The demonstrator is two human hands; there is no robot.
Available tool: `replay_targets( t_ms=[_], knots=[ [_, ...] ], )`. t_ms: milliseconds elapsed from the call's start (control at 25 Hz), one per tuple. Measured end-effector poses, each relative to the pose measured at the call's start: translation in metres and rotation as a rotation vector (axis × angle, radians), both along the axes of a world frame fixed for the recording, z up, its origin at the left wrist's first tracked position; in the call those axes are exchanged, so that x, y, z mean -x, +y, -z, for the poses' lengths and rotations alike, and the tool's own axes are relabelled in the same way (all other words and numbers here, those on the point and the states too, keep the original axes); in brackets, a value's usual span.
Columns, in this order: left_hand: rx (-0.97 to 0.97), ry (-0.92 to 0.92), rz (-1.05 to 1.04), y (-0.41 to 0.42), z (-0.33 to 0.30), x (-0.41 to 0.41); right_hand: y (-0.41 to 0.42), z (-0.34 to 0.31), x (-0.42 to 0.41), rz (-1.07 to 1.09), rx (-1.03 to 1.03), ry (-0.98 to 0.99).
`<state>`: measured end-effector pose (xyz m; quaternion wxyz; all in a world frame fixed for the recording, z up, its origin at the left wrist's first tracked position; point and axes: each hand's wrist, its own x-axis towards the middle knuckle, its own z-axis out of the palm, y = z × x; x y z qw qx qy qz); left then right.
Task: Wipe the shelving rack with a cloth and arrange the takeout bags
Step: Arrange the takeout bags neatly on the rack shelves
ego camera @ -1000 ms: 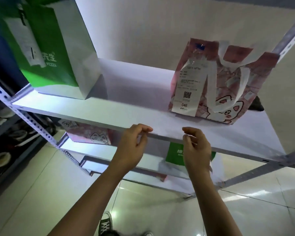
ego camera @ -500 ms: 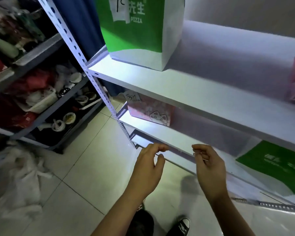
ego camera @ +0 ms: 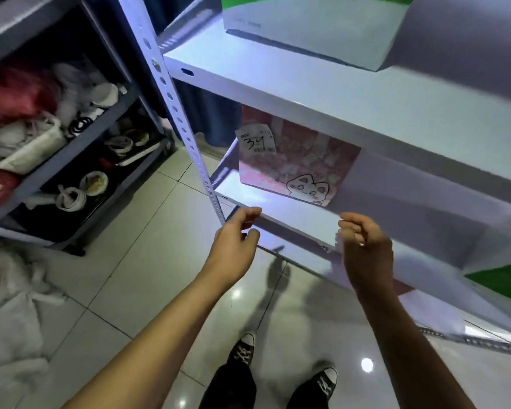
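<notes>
A tiled floor (ego camera: 148, 278) runs under a white rack (ego camera: 322, 93), with a darker cluttered rack (ego camera: 71, 160) to the left; both hands hang in front of the lower shelf (ego camera: 289, 214). The left hand (ego camera: 233, 246) has its fingers (ego camera: 250, 214) loosely curled and grasping nothing; the right hand (ego camera: 366, 252) is the same, curled and empty, though blur hides the tips. No cloth is in either hand. The pink bag (ego camera: 295, 166) stands on that lower shelf, up and beyond the fingers, between the two hands and slightly nearer the left; its broad face lies along the shelf. I judge it the next thing to arrange. Three bags show: one pink, one green-and-white bag (ego camera: 310, 25) on the shelf above, one green bag (ego camera: 502, 278) cut off at right; two shoes (ego camera: 242, 349) below.
</notes>
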<state>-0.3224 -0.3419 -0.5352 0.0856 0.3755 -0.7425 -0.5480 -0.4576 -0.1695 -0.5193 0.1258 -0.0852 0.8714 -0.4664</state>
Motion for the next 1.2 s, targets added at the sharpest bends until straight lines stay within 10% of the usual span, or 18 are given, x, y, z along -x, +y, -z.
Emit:
replay_targets(
  t_ms=[560, 1200],
  knots=[
    [0.023, 0.018, 0.055, -0.118, 0.040, 0.090, -0.070, 0.031, 0.064, 0.060, 0.090, -0.129],
    [-0.131, 0.137, -0.048, 0.010, -0.011, -0.056, 0.047, -0.018, -0.081, 0.168, 0.317, -0.291]
  ],
)
